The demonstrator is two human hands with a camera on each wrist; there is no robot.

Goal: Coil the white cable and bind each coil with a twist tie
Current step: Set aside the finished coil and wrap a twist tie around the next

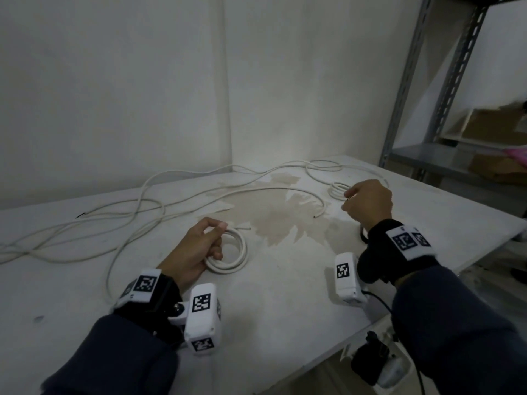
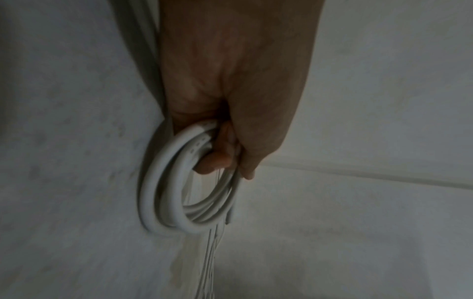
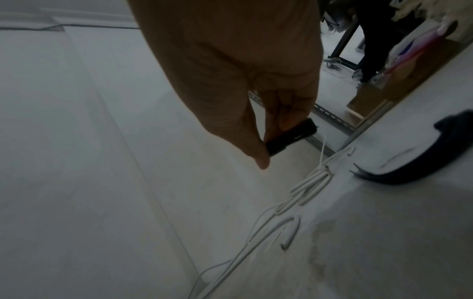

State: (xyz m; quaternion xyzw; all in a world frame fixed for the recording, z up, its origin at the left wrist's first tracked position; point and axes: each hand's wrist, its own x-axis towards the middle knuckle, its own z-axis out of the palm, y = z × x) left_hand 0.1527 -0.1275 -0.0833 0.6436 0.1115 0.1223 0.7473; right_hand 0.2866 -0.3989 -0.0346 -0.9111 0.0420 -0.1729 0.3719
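Dim indoor light, wrist views dark and motion-blurred, wide-angle bending at the edges

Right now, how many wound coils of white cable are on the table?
2. One coil near the table's middle, gripped by the left hand; a smaller coil farther back, beside the right hand. Its binding isn't discernible.

White cable coil (image 1: 228,253), several round turns, lies flat on the table with its near-left rim inside the left grip (image 1: 196,249). Loose cable (image 1: 159,206) trails in long loops beyond it. A black twist tie (image 3: 290,136) sits pinched in the right grip (image 1: 368,202), a smaller coil (image 1: 338,191) just beyond.
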